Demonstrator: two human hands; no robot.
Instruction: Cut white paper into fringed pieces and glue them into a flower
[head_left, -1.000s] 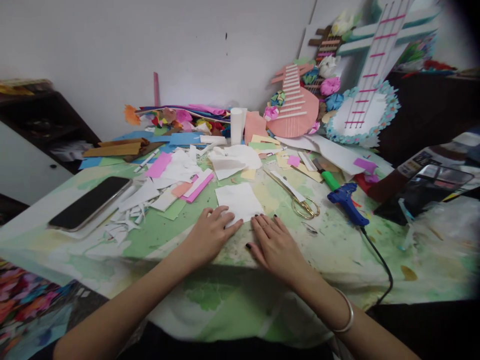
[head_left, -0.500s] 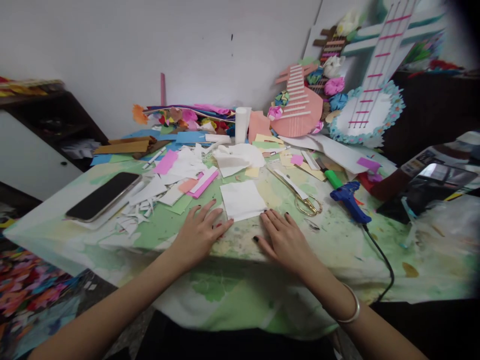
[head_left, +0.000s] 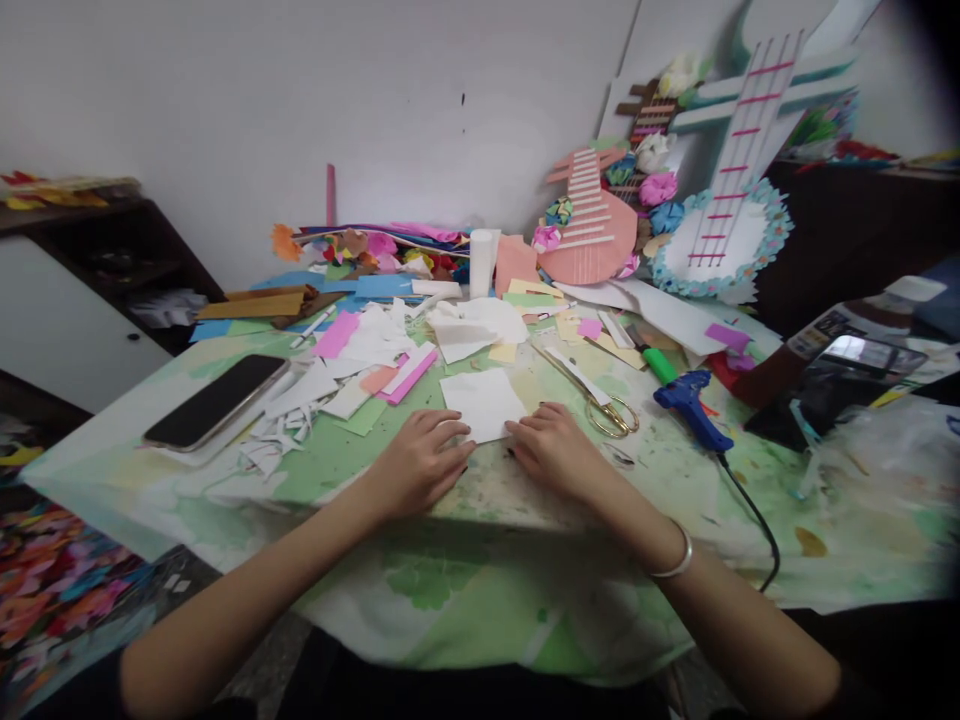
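Observation:
A square white paper sheet point(head_left: 484, 398) lies on the green-stained table cover point(head_left: 465, 600) in front of me. My left hand point(head_left: 421, 462) has its fingers curled at the sheet's near left corner, pinching its edge. My right hand point(head_left: 553, 450), with dark nails and a silver bangle on the wrist, is curled at the near right corner in the same way. Both hands rest on the table with the sheet's near edge between them.
Gold-handled scissors point(head_left: 600, 395) and a blue glue gun point(head_left: 691, 408) with a black cord lie to the right. A dark phone point(head_left: 214, 400) and paper scraps point(head_left: 352, 350) lie to the left. A white roll point(head_left: 480, 262) and paper guitar crafts point(head_left: 592, 225) stand at the back.
Both hands were lying flat with fingers stretched out; now the fingers have curled in and closed on the sheet's near corners. The sheet has barely shifted.

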